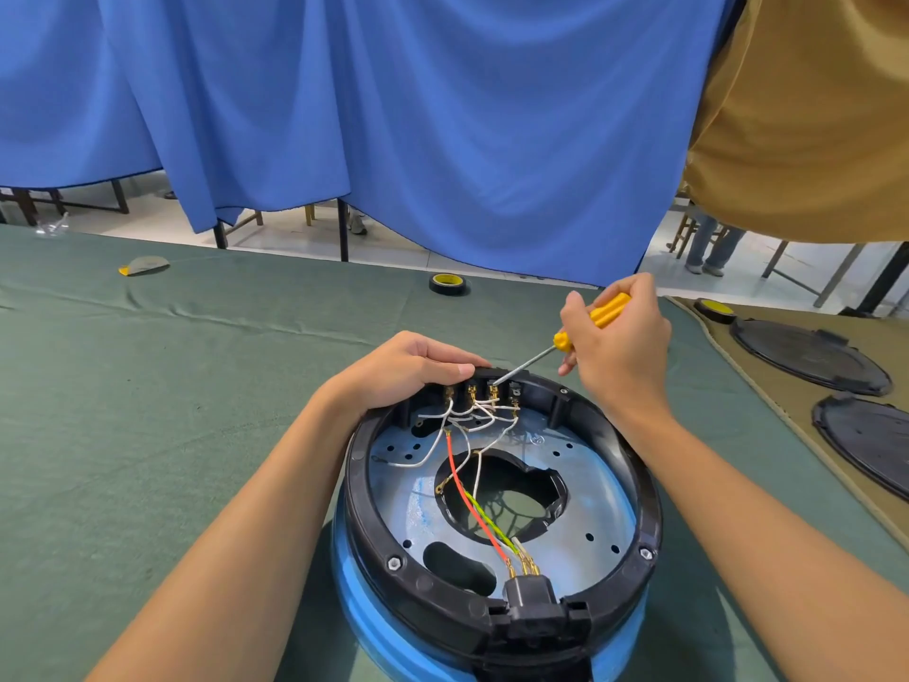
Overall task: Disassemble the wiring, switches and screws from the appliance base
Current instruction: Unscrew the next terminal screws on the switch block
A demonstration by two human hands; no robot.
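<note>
Working at the far edge: the appliance base (356, 489) sits straight ahead of you on the green cloth (172, 411), btw both forearms, underside up, w/ its power inlet (531, 600) at the near rim and the switch row (482, 392) at the far rim. That far rim is what the next move turns on.

Your L hand (408, 369) is curled over the rim at far-left, thumb on the top edge just beside the leftmost switch. It looks to be bracing the base. Your R hand (620, 351) is wrapped round the yellow handle of the screwdriver (563, 339), up and to the right of the switches. The driver's long axis runs from upper right down to lower left, tip at the top of the 3rd switch (493, 388) from your left. Can't tell if it's seated in a screw head or a clip. So the R hand is the working one; the L is nearer the row but busy holding. Hands are apart, w/ the switch row btw them.

Counts:
- 4 switches in the row.
- 1 red wire (457, 479) and 1 green/yellow wire (492, 524), both running to the inlet.
- White wires (479, 418): several, tangled, no exact no. possible.
- 2 hex bolts (393, 563) on the near half of the black ring, one L, one R.
- 1 screwdriver.
- Off the job: 2 tape rolls (448, 284), one at the cloth's far side and one to the right, and 2 black round covers (811, 356) on the tan mat (880, 327) at right.
</note>
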